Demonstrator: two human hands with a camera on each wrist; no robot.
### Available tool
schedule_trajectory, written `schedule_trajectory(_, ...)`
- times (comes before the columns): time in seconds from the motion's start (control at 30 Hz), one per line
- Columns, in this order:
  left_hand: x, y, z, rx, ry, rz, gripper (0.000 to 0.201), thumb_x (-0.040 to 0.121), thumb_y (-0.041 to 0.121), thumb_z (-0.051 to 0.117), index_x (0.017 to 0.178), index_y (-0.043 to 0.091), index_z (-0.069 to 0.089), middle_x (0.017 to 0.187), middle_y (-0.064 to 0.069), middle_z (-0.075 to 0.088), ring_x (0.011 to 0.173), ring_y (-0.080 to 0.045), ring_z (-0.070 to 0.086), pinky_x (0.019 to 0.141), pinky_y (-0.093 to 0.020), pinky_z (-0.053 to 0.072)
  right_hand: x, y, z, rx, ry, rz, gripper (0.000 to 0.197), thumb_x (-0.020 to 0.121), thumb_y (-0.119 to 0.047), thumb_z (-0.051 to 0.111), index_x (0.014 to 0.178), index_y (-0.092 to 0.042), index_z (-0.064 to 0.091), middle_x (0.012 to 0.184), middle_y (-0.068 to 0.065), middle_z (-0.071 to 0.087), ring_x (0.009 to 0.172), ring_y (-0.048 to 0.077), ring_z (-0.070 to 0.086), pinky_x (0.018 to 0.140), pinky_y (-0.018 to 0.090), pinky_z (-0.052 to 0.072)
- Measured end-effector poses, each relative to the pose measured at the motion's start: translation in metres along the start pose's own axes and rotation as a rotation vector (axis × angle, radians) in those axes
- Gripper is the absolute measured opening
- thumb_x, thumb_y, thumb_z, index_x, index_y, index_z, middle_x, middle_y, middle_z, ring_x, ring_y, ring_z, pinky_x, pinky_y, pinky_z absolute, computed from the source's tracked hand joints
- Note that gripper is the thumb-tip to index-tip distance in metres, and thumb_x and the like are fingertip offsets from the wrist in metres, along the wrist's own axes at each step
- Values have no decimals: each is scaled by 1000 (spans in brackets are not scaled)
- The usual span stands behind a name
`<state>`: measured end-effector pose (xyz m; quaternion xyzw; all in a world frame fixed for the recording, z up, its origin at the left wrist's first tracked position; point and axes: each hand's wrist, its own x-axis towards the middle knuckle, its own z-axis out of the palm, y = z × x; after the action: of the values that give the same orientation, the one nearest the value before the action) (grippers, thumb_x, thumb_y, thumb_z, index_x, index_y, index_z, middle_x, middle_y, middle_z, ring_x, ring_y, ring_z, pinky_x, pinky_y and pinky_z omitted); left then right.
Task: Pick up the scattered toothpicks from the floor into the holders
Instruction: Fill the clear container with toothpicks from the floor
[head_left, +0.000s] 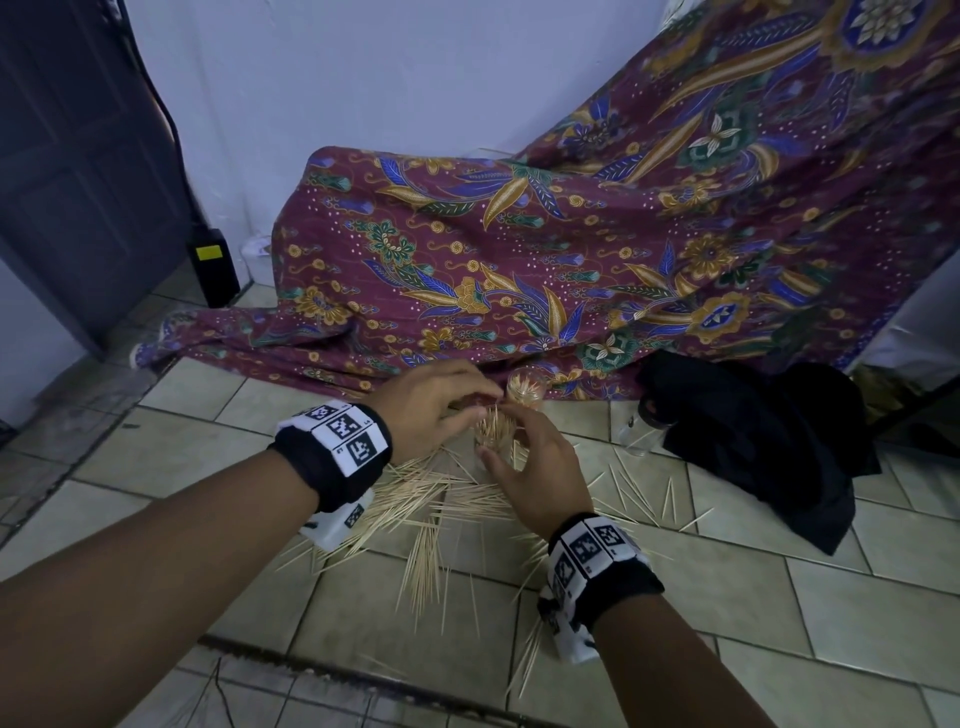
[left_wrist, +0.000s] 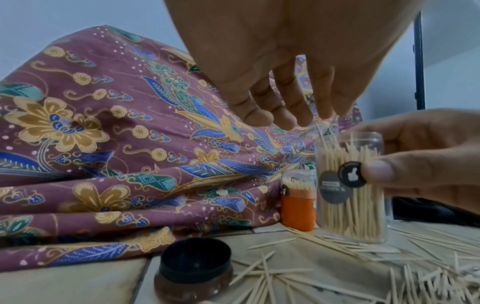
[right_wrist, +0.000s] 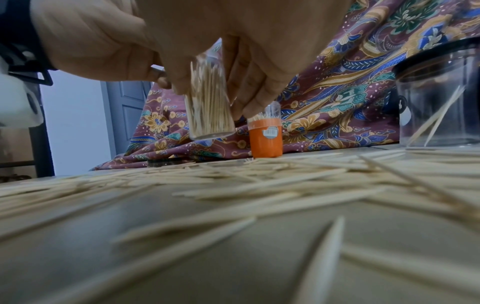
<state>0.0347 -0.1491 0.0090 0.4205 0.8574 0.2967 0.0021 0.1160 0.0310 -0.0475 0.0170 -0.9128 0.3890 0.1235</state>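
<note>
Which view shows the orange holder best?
Right wrist: the orange holder stands unobstructed on the floor by the cloth, toothpicks showing in its clear top. Left wrist shows it partly hidden behind the held clear holder. Head shows only its top.

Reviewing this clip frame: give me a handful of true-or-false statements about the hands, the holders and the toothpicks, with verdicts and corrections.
1. The right hand grips a clear holder packed with toothpicks. True.
2. The orange holder lies tipped over on its side. False: it stands upright on the floor beside the patterned cloth.
3. Many scattered toothpicks lie on the tiled floor. True.
4. The left hand rests flat on the floor, away from the holder. False: its fingers hang over the clear holder's open top.
5. A black lid lies on the floor. True.
</note>
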Motion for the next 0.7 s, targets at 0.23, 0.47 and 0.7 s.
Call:
schedule_trajectory(0.23,-17,-4,8,302,-286,7,57,90,55,22,143,42,38,159,13,16,142,-17,24,114,-53,22,-1,1,1,-12,16,-17,57,87,-36,70,136,-14,50,135,1,57,120,15,55,100,26,43)
schedule_trajectory(0.47,-18,-10,4,307,-236,-47,55,96,49,36,149,43,24,160,15,7,145,-16,17,115,-51,19,-1,0,1,-18,13,-21,55,86,-32,72,135,-18,50,134,0,57,116,15,57,98,30,47)
schedule_trajectory(0.7,-22,-9,1,296,-230,-43,57,93,51,32,149,46,21,160,11,9,146,-17,16,116,-44,13,-1,1,1,-2,12,-20,55,86,-31,72,135,-18,51,134,1,57,115,17,58,97,37,49)
